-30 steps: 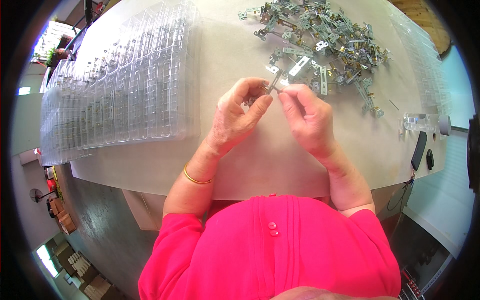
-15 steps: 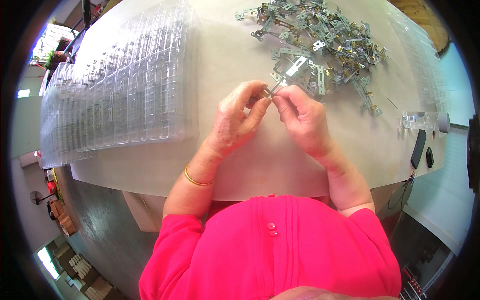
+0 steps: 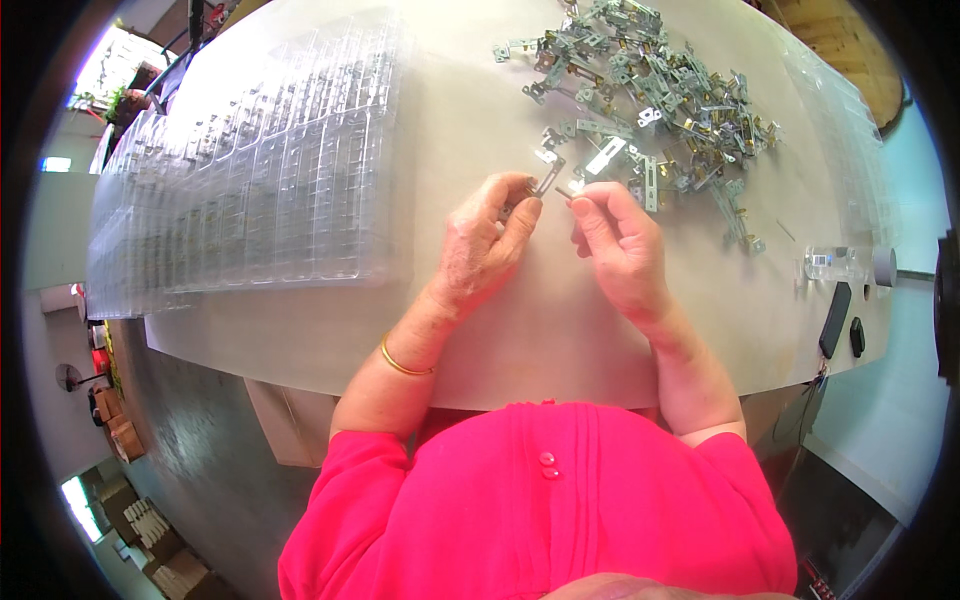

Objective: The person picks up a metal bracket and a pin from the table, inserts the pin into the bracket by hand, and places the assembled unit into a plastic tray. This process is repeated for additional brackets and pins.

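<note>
Between the thumb and fingers of my left hand is a slotted metal bracket, its slim end pointing up past the fingertips. My right hand is closed in a pinch on a short thin metal pin, which points left toward the bracket. A small gap separates the two pieces. Just beyond my hands lies a loose heap of metal brackets, silvery with some brass-coloured parts. The rest of the held bracket is hidden by my left fingers.
Stacked clear plastic trays with rows of compartments stand at the left. More clear trays are at the far right. A clear bottle, a long black object and a small black object lie near the right edge.
My hands were together at the fingertips; now they are a little apart, the right one having moved right with the pin. The view has shifted slightly.
</note>
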### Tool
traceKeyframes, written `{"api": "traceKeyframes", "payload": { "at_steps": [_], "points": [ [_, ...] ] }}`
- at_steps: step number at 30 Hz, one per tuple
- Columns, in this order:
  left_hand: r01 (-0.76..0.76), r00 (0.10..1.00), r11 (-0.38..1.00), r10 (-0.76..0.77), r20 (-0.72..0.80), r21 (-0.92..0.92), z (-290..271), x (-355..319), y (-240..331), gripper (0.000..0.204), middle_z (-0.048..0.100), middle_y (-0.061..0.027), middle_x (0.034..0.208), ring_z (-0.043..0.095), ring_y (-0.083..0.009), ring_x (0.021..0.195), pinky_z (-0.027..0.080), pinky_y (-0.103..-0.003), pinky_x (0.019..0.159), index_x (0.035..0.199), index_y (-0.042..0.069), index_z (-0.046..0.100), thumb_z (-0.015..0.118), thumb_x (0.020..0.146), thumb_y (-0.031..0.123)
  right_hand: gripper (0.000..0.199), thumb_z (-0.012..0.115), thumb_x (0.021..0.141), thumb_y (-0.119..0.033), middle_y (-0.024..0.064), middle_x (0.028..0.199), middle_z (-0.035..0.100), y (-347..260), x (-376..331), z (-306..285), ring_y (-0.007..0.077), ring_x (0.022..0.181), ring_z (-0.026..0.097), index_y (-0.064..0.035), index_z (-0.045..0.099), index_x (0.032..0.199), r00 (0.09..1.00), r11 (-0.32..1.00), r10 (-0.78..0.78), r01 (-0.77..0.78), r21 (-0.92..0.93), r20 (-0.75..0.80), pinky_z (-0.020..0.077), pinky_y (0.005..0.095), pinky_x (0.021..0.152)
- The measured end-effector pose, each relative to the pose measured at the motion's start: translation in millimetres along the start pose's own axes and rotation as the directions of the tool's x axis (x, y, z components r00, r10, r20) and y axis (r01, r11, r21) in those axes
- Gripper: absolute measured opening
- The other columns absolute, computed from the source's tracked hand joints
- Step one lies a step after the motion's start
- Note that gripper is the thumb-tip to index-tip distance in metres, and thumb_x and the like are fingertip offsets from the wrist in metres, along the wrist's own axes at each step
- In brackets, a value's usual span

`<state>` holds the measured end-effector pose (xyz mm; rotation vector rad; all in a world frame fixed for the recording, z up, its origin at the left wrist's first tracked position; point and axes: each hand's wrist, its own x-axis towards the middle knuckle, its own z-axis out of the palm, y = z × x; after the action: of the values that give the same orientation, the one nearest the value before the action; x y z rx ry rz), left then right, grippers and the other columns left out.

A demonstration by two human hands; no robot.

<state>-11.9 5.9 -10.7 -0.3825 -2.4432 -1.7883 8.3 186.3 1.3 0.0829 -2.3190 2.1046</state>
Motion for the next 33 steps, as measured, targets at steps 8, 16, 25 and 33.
{"api": "traceKeyframes", "payload": {
  "at_steps": [8, 16, 25, 33],
  "points": [
    [-0.174, 0.979, 0.984, 0.170, 0.109, 0.026, 5.3, -5.5, -7.3, 0.020, 0.066, -0.0176, 0.092, 0.067, -0.0283, 0.086, 0.053, -0.036, 0.079, 0.113, -0.002, 0.063, 0.062, 0.095, 0.006, 0.010, 0.059, 0.103, -0.011, 0.0015, 0.097, 0.066, 0.0, 0.2, -0.9, 0.0089, 0.083, 0.063, -0.0039, 0.064, 0.107, 0.993, 0.969, -0.102, 0.085, 0.233, 0.064, 0.0502, 0.0251, 0.072],
    [-0.178, 0.979, 0.984, 0.176, 0.102, 0.007, 9.9, -11.5, -5.5, 0.020, 0.068, -0.0187, 0.095, 0.069, -0.0334, 0.089, 0.054, -0.041, 0.078, 0.113, -0.001, 0.062, 0.063, 0.095, 0.008, 0.012, 0.058, 0.104, -0.013, 0.0055, 0.104, 0.070, 8.9, -1.8, -4.3, 0.0112, 0.085, 0.063, -0.0036, 0.064, 0.107, 0.998, 0.952, -0.013, -0.007, 0.307, 0.063, 0.0522, 0.0281, 0.079],
    [-0.357, 0.914, 0.896, 0.393, -0.100, 0.263, 11.9, -8.2, -0.3, 0.022, 0.065, -0.0130, 0.086, 0.064, -0.0322, 0.078, 0.051, -0.043, 0.072, 0.100, 0.002, 0.061, 0.072, 0.081, 0.005, 0.012, 0.056, 0.104, -0.013, 0.0051, 0.106, 0.070, 10.5, -0.4, -0.4, 0.0114, 0.091, 0.063, -0.0036, 0.064, 0.108, 1.000, 0.967, -0.021, 0.021, 0.256, 0.000, 0.0520, 0.0289, 0.082],
    [-0.412, 0.888, 0.814, 0.460, -0.020, 0.409, 12.7, -10.8, 4.0, 0.016, 0.064, -0.0086, 0.081, 0.065, -0.0297, 0.075, 0.051, -0.041, 0.072, 0.094, 0.005, 0.060, 0.069, 0.082, 0.009, 0.013, 0.057, 0.104, -0.013, 0.0052, 0.104, 0.069, 8.5, -2.8, 2.8, 0.0121, 0.093, 0.064, -0.0031, 0.065, 0.108, 0.998, 0.972, -0.054, 0.056, 0.228, -0.016, 0.0524, 0.0295, 0.084]
  ]
}}
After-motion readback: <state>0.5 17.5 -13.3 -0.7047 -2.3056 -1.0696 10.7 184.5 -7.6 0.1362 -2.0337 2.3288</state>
